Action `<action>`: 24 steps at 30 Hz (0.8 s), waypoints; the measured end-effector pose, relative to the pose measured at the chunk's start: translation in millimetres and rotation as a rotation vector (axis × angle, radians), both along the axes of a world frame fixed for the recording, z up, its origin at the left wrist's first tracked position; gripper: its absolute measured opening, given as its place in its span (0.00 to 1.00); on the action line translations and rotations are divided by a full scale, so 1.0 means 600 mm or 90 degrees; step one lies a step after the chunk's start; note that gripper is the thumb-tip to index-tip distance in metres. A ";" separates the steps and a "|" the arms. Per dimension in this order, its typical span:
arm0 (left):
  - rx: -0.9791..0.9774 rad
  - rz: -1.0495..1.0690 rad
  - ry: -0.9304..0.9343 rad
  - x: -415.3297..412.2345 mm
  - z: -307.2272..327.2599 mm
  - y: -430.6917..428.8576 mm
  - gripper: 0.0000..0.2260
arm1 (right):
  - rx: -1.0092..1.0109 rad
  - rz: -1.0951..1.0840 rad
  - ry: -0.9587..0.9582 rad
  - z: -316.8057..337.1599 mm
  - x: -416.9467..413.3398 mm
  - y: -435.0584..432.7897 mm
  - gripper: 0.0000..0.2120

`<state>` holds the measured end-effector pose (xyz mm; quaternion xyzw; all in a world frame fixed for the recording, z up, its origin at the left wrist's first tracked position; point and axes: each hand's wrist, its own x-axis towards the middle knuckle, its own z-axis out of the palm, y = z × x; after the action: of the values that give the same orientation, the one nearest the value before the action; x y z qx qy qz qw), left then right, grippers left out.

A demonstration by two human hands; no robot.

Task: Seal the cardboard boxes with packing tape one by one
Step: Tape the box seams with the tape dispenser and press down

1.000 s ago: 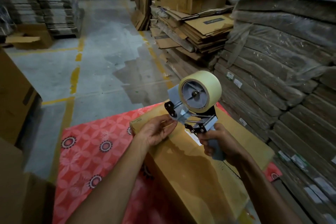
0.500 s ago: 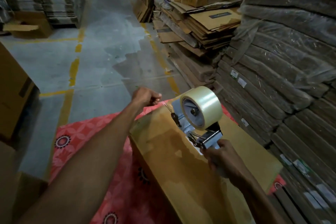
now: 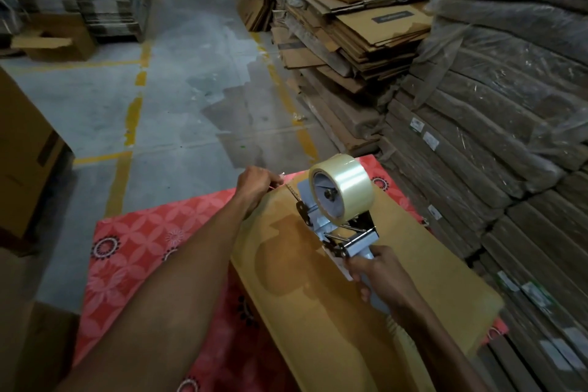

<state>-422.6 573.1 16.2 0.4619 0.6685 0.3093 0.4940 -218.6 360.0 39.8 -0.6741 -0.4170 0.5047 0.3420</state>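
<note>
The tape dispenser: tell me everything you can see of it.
The tape dispenser is a hand-held gun with a grey metal frame, a dark front part, shiny springs and a pale handle. A full roll of clear tape sits upright on its hub. The right hand grips the handle. It stands tilted over the far end of the cardboard box. The left hand pinches a strip of tape drawn from its front, past the box's far edge.

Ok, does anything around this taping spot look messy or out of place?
Yes. The stack of flattened cardboard to the right of the aisle is ragged, with sheets askew and jutting out. A dark patch on the concrete floor looks like a stain or damp, and one box at far left sits open.
</note>
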 end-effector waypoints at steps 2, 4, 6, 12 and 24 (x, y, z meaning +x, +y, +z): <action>-0.024 -0.012 0.032 -0.001 -0.002 0.001 0.03 | -0.007 0.007 -0.013 0.003 -0.004 0.002 0.08; -0.042 -0.031 0.067 -0.005 -0.002 0.005 0.05 | -0.006 0.007 -0.026 0.005 -0.009 0.004 0.10; -0.047 -0.048 0.117 -0.007 -0.005 0.007 0.09 | -0.004 -0.002 -0.041 0.007 -0.014 0.004 0.11; 0.078 -0.053 0.343 0.027 0.007 -0.002 0.11 | -0.024 -0.017 -0.053 0.020 -0.018 0.010 0.09; 0.219 -0.137 0.366 0.052 0.004 -0.045 0.10 | -0.024 -0.002 -0.085 0.026 -0.010 0.014 0.09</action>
<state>-391.5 546.0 18.6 0.6743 0.6661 0.2207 0.2302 -224.6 368.4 55.5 -0.7130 -0.4282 0.4662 0.3014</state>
